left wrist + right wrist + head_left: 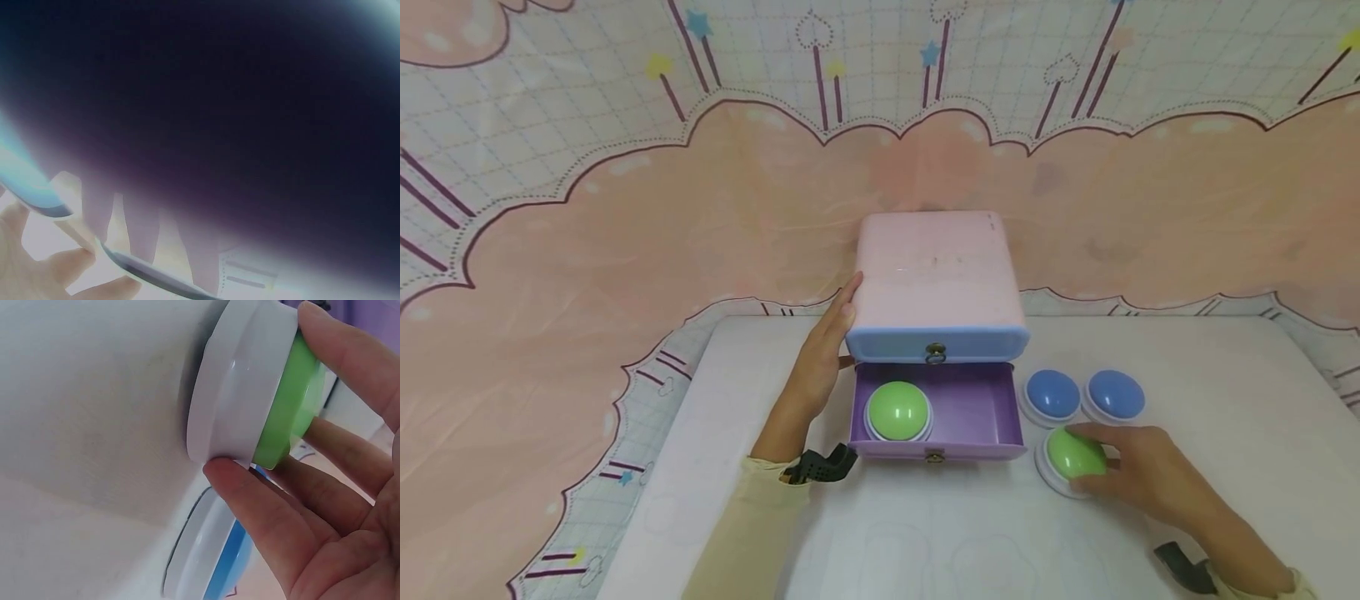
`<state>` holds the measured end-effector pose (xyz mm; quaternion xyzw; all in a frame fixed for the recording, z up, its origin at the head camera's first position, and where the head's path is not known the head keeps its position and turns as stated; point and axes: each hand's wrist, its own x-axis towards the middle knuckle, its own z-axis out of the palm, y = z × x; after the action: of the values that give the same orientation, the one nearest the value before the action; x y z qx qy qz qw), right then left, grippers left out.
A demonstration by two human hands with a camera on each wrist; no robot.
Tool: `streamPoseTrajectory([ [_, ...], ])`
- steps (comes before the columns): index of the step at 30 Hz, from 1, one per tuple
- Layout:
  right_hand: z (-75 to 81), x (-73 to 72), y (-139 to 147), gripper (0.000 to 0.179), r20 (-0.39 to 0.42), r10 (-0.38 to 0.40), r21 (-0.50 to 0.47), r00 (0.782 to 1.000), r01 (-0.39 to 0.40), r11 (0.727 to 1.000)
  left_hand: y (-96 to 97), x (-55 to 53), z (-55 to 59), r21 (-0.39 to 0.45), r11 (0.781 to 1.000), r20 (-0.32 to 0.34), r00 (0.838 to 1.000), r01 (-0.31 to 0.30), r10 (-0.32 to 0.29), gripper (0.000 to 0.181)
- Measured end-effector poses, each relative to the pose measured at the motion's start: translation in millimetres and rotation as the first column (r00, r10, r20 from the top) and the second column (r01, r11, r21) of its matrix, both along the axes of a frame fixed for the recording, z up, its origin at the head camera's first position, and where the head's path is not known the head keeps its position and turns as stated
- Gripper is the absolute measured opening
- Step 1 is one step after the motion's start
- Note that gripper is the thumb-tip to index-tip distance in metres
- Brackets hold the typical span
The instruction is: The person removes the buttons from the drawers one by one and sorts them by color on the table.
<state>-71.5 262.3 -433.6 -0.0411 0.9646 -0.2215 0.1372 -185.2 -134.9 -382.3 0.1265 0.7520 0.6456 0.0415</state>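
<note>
- Box: pink top, blue upper front with a ring pull; stands on the far part of the desk, front facing near.
- Drawer: purple, below the blue front, drawn out toward the near side; longer left to right than near to far, as seen.
- Drawer button: green dome, white base; in the drawer's left part, dome up; right part bare.
- Held button: green dome, white base; right of the drawer, dome up; round, no long axis. Whether its base touches the desk cannot be told.
- Right hand: fingers curled about the held button, gripping its sides.
- Left hand: against the box's left side, fingers extended.
- Left blue button and right blue button: side by side on the desk, domes up, just beyond the held button.
- Drawer's right wall: between the held button and the drawer's bare part.
- Patterned cloth: behind the desk.
</note>
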Motion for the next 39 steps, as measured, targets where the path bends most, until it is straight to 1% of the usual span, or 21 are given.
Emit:
streamPoseTrajectory([
  [7, 1.5, -0.6, -1.6, 0.076, 0.005, 0.008, -0.003, 1.0, -0.008, 1.0, -1.0, -0.6, 0.0, 0.003, 1.0, 0.002, 1.0, 0.002, -0.002, 0.046],
  [14, 0.5, -0.1, -0.9, 0.075, -0.027, 0.026, -0.002, 0.999, -0.026, 1.0, 0.3, -0.7, 1.5, 0.004, 1.0, -0.003, 1.0, 0.007, -0.007, 0.046],
  [22, 0.8, -0.3, -1.4, 0.077, -0.021, 0.018, -0.015, 1.0, -0.018, 1.0, -0.1, -0.6, 1.2, -0.004, 1.0, -0.005, 1.0, -0.003, 0.003, 0.046],
  [28, 5.8, -1.6, -4.4, 0.08, -0.03, 0.01, -0.007, 1.0, -0.01, 1.0, -0.2, -0.2, 0.3, -0.003, 1.0, 0.0, 1.0, 0.003, -0.003, 0.046],
  [31, 10.6, -2.6, -8.6, 0.076, -0.064, 0.021, 0.012, 0.998, -0.021, 1.0, -0.2, -0.5, 0.7, 0.007, 1.0, -0.001, 1.0, 0.009, -0.009, 0.046],
  [33, 14.0, -2.7, -12.3, 0.072, -0.117, 0.047, 0.013, 0.992, -0.046, 0.999, -0.3, -0.7, 1.0, 0.008, 1.0, -0.004, 1.0, 0.01, -0.01, 0.046],
  [37, 21.1, -3.0, -19.7, 0.064, -0.203, 0.083, 0.005, 0.976, -0.084, 0.996, -0.6, -0.7, 0.9, 0.005, 1.0, -0.004, 1.0, 0.009, -0.009, 0.046],
  [39, 25.1, -2.9, -23.4, 0.06, -0.238, 0.088, 0.0, 0.967, -0.091, 0.996, -0.8, -0.5, 0.6, 0.004, 1.0, 0.0, 1.0, 0.007, -0.007, 0.046],
])
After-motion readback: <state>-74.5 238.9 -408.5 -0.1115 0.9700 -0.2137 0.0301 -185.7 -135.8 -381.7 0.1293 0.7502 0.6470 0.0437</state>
